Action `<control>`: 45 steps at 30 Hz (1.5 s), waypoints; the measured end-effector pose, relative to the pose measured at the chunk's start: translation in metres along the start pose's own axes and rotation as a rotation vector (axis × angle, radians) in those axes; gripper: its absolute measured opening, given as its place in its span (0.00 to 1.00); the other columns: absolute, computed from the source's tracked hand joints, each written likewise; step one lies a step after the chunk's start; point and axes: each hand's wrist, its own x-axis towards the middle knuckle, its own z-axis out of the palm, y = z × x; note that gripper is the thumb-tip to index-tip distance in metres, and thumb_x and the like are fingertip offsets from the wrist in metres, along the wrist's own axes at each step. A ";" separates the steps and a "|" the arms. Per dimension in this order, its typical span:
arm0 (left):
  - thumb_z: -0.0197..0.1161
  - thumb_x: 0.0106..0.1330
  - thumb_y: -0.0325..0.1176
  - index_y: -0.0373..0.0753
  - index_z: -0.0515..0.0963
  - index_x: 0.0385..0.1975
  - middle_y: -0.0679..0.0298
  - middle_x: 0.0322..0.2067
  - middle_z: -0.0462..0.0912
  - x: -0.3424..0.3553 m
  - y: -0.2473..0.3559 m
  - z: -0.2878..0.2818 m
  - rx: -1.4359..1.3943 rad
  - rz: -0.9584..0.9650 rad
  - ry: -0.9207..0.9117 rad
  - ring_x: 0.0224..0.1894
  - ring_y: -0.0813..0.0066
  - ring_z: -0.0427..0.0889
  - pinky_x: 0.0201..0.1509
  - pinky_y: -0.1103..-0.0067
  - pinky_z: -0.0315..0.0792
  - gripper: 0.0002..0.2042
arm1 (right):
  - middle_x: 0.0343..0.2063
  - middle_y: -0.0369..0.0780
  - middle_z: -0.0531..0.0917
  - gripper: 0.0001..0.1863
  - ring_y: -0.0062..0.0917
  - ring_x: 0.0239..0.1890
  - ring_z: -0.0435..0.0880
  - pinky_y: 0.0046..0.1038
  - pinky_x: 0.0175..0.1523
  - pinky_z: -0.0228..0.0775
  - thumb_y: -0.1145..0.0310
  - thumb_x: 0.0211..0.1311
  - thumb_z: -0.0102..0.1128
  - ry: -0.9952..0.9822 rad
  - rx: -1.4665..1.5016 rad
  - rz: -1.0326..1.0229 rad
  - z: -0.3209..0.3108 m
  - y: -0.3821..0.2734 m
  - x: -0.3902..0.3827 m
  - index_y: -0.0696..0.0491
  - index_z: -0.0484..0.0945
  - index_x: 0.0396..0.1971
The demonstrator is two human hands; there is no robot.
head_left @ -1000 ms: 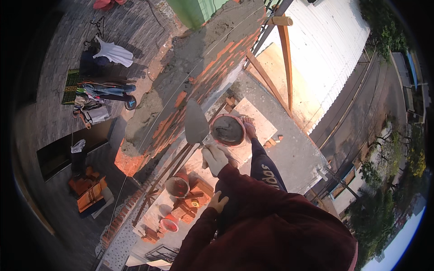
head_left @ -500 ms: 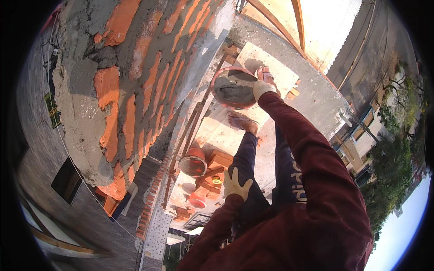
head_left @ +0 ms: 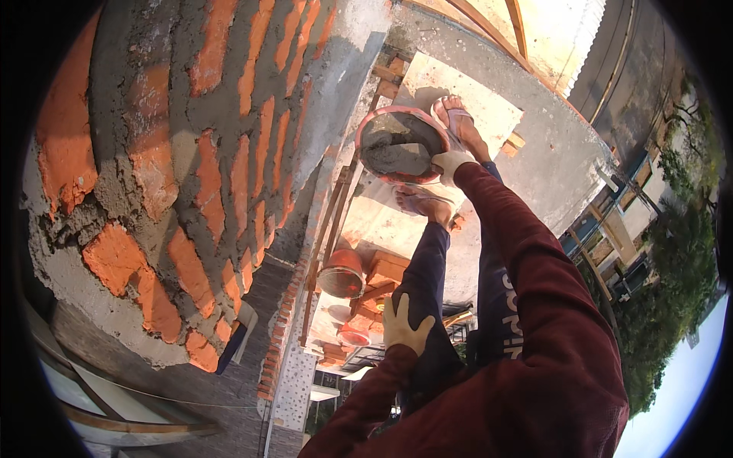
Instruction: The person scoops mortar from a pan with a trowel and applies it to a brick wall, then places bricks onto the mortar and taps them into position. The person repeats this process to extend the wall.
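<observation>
A second ago the right grip (head_left: 452, 166) held the trowel up beside the wall (head_left: 206, 179); now it is down at the near rim of the bucket (head_left: 365, 127), fingers curled closed, I judge around the trowel's handle (the blade cannot be told from the grey mortar (head_left: 388, 158), so whether it carries a load is unclear). That shifts the work from beside the wall to the mortar itself. The bucket stands on the pale board (head_left: 491, 93), close by the right foot (head_left: 467, 131) and the left foot (head_left: 425, 206). The left grip (head_left: 407, 327) lies spread wide on the left leg (head_left: 426, 267), holding nothing, much as it did half a second ago; it seems to brace the lean. The wall now fills far more of the left of the view than a second ago, its orange bricks and smeared joints seen close up. A red pail (head_left: 342, 269) and loose bricks (head_left: 388, 267) sit near the left leg, well apart from the mortar.
</observation>
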 end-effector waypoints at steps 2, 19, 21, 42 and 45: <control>0.73 0.58 0.55 0.42 0.62 0.74 0.36 0.74 0.53 0.002 0.004 -0.005 0.013 -0.011 -0.025 0.74 0.36 0.58 0.75 0.55 0.59 0.46 | 0.31 0.47 0.85 0.09 0.49 0.38 0.85 0.47 0.42 0.73 0.72 0.51 0.61 0.033 0.046 -0.061 -0.005 -0.001 -0.013 0.51 0.78 0.34; 0.61 0.67 0.57 0.35 0.68 0.71 0.41 0.61 0.77 -0.052 -0.016 -0.047 -0.366 0.159 0.167 0.65 0.47 0.76 0.70 0.63 0.67 0.39 | 0.26 0.46 0.81 0.21 0.39 0.31 0.84 0.38 0.38 0.76 0.64 0.56 0.67 0.275 0.321 -0.117 -0.285 -0.307 -0.438 0.58 0.78 0.47; 0.61 0.67 0.56 0.34 0.70 0.67 0.41 0.57 0.80 -0.063 -0.023 -0.060 -0.394 0.142 0.217 0.60 0.47 0.79 0.65 0.64 0.71 0.36 | 0.23 0.37 0.78 0.14 0.23 0.26 0.81 0.28 0.33 0.74 0.69 0.60 0.65 0.260 0.582 -0.138 -0.321 -0.353 -0.447 0.59 0.78 0.43; 0.60 0.75 0.43 0.32 0.76 0.50 0.58 0.44 0.84 -0.106 -0.068 -0.007 -0.860 0.034 0.326 0.45 0.68 0.82 0.48 0.71 0.75 0.18 | 0.22 0.36 0.79 0.17 0.21 0.19 0.77 0.27 0.24 0.69 0.57 0.72 0.60 0.562 0.924 -0.285 -0.423 -0.317 -0.370 0.58 0.78 0.37; 0.60 0.75 0.43 0.32 0.76 0.51 0.58 0.45 0.84 -0.107 -0.068 -0.014 -0.857 0.034 0.321 0.45 0.69 0.82 0.48 0.71 0.75 0.18 | 0.28 0.46 0.84 0.25 0.32 0.27 0.86 0.33 0.38 0.80 0.54 0.75 0.53 0.553 0.574 0.047 -0.439 -0.294 -0.377 0.60 0.77 0.56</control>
